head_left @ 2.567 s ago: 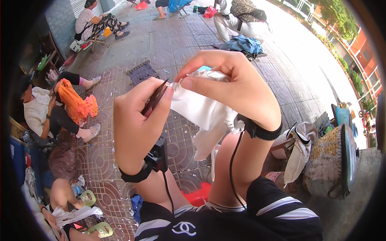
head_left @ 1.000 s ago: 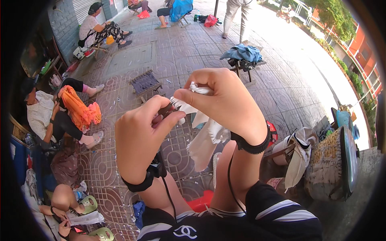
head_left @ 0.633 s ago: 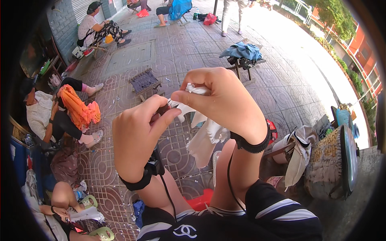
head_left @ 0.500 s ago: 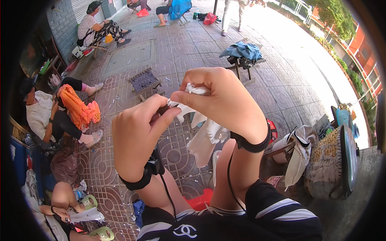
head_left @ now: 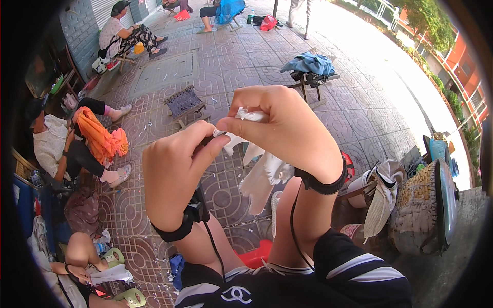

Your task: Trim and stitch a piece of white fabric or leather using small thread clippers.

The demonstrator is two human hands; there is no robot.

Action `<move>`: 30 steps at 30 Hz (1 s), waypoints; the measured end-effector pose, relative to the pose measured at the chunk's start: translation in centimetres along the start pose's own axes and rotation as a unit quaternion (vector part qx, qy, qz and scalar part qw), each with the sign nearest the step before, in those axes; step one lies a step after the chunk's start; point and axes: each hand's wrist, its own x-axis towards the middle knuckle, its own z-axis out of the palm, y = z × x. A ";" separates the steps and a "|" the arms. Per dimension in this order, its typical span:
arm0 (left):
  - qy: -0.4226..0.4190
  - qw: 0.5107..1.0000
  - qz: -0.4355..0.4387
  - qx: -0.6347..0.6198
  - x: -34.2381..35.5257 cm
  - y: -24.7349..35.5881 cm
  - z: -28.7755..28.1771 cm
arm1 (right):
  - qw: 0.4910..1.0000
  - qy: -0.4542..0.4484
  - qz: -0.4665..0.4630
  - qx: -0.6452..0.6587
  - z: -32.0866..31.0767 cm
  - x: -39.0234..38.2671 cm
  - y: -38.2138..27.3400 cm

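My left hand (head_left: 179,161) is pinched around small dark snips, mostly hidden, with a dark edge at its thumb and forefinger tips. My right hand (head_left: 282,126) has its thumb and curled fingers gripping white fabric (head_left: 257,190), whose frayed, ruffled folds hang below it between my bare legs. The two hands nearly touch at the fingertips, where the fabric's edge is held. Both wrists wear black straps with cables, and a black device sits at my left wrist.
Seated people (head_left: 51,143) with cloth line the left side. Folding stools (head_left: 185,105) stand ahead, one under blue cloth (head_left: 305,66). At right are a bucket with draped cloth (head_left: 380,200) and a large woven-sided container (head_left: 411,210). Farther back a person stands (head_left: 303,15) on the paving (head_left: 226,66).
My hands have dropped and drawn closer, so the snips show less. The person who was bent by the stool stood up and has walked farther away.
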 end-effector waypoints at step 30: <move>-0.018 0.999 0.029 0.018 0.1 -0.3 0.4 | 1.000 0.006 -0.003 -0.007 -0.2 0.1 0.0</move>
